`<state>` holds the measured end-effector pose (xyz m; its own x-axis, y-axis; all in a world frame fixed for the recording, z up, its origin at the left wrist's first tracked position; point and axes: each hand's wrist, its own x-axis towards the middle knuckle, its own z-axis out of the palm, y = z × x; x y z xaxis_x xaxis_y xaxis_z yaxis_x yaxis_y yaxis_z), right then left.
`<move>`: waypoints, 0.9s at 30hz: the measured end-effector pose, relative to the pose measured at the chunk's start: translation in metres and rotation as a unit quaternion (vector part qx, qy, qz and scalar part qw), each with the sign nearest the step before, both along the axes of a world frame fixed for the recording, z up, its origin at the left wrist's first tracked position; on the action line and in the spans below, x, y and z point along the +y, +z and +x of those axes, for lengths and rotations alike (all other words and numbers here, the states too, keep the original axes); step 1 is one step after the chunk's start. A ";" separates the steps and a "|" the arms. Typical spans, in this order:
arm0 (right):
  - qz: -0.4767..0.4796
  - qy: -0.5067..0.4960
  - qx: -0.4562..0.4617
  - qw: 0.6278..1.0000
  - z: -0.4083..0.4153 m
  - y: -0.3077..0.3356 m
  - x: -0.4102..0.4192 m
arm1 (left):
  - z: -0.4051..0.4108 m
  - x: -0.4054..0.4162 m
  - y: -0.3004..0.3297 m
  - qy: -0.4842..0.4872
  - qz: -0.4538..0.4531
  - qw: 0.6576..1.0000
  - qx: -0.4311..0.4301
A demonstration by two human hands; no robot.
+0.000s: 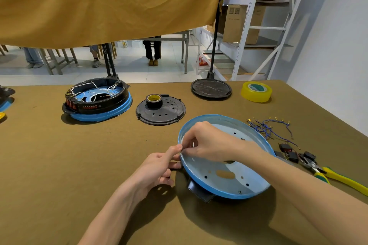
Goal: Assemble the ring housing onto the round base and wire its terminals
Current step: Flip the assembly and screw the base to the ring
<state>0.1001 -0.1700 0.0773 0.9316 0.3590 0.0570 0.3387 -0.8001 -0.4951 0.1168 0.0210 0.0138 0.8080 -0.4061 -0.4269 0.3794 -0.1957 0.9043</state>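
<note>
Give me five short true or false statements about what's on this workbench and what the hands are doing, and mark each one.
1. Both hands meet at the left edge of the blue round base. True: the left hand and right hand pinch at its rim.
2. The pliers have red handles. False: the handles are yellow.
3. A small roll of black tape sits on a black perforated disc. True.
4. The yellow tape roll lies inside the blue round base. False: it lies on the table, far right.
5. The blue wires are already connected to the base in hand. False: they lie loose beside it.
</note>
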 end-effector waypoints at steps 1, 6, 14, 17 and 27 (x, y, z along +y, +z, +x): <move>0.007 0.000 -0.006 1.000 0.000 -0.002 -0.001 | 0.000 0.000 0.000 0.000 -0.003 1.000 0.004; 0.046 0.000 -0.020 0.999 -0.002 -0.006 -0.005 | -0.001 0.002 0.000 -0.002 -0.002 1.000 0.006; 0.054 -0.021 0.018 0.998 0.002 -0.012 -0.009 | -0.002 0.002 0.002 -0.012 0.000 1.000 0.022; 0.040 -0.026 0.033 0.998 0.001 -0.010 -0.009 | -0.004 0.002 0.003 -0.017 -0.017 0.999 0.028; 0.014 -0.066 0.057 0.996 0.005 0.000 -0.001 | -0.005 0.001 0.003 -0.003 -0.018 0.999 0.028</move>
<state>0.1047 -0.1714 0.0776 0.9717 0.2323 -0.0434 0.1713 -0.8190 -0.5476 0.1120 0.0221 0.0164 0.7810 -0.4267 -0.4560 0.4279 -0.1661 0.8884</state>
